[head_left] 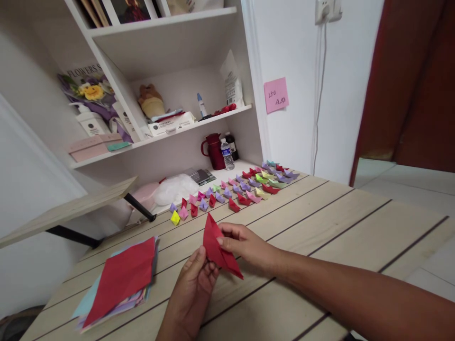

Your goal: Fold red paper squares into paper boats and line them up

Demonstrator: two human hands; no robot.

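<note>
A folded piece of red paper (216, 246) is held between both hands above the wooden table (305, 227). Its shape is pointed at the top and at the lower right. My left hand (197, 277) pinches its lower left edge between thumb and fingers. From the right, my right hand (245, 244) grips the sheet's upper right side, thumb in front and fingers behind. Left of my hands lies a stack of coloured paper with a red sheet (124, 274) on top. Beyond them stand rows of small folded paper boats, among them a yellow one (175, 218) and a red one (233, 205).
Behind the table rises a white shelf unit (170, 26) with a dark red jug (215, 151), a water bottle (227, 154) and a plush toy (151, 100). A raised wooden ledge (71, 208) on black brackets sits at left. A pink note (276, 94) sticks to the wall.
</note>
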